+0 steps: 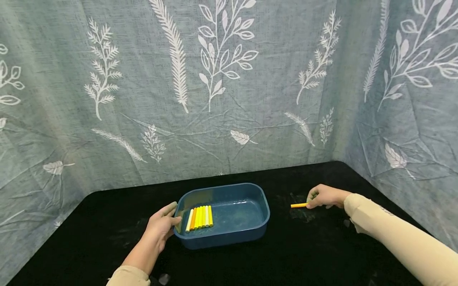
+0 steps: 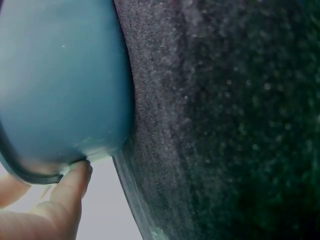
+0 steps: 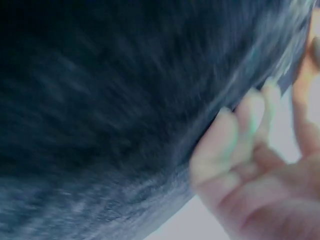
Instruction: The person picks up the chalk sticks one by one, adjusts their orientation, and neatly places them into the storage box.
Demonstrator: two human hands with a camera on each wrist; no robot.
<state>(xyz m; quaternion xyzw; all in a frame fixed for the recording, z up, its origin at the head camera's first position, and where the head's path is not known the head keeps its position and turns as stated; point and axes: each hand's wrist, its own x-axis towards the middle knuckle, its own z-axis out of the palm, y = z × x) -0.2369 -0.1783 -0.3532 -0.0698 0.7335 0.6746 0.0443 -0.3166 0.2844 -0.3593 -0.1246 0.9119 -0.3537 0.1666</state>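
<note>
A blue rectangular plastic bin (image 1: 229,238) stands on the black table. Several chalk sticks (image 1: 199,217), yellow, white and orange, lie side by side at its left end. My left hand (image 1: 161,222) grips the bin's left rim, thumb over the edge and fingers along the outside. In the left wrist view a fingertip (image 2: 77,172) presses on the blue wall (image 2: 65,90). Out to the right of the bin, my right hand (image 1: 323,196) pinches one yellow-orange chalk stick (image 1: 299,205) by its end, low over the table. The right wrist view shows the other fingers (image 3: 220,145) curled and blurred.
The black cloth-covered table (image 1: 286,254) has pale dusty smudges beneath the right hand. A grey-green curtain (image 1: 222,119) with white leaf prints hangs behind the table and along both sides.
</note>
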